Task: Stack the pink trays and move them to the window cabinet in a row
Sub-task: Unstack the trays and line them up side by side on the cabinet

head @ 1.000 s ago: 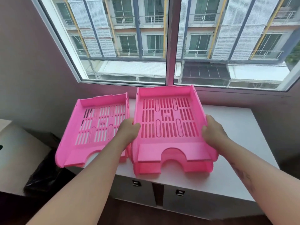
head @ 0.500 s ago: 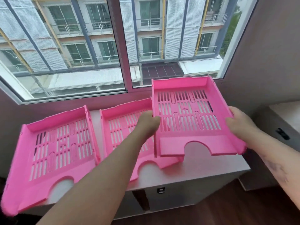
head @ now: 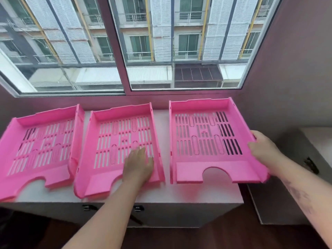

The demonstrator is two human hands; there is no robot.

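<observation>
No legible text, labels, brands or numbers anywhere. Small embossed mark at centre of right pink tray [head: 203, 132], at 1 o'clock, too small to read.

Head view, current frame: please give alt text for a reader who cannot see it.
Three pink trays sit side by side on a white cabinet under a window. The right hand grips the right tray by its right edge, and the left hand lies flat in the middle tray. The left tray is untouched.
</observation>
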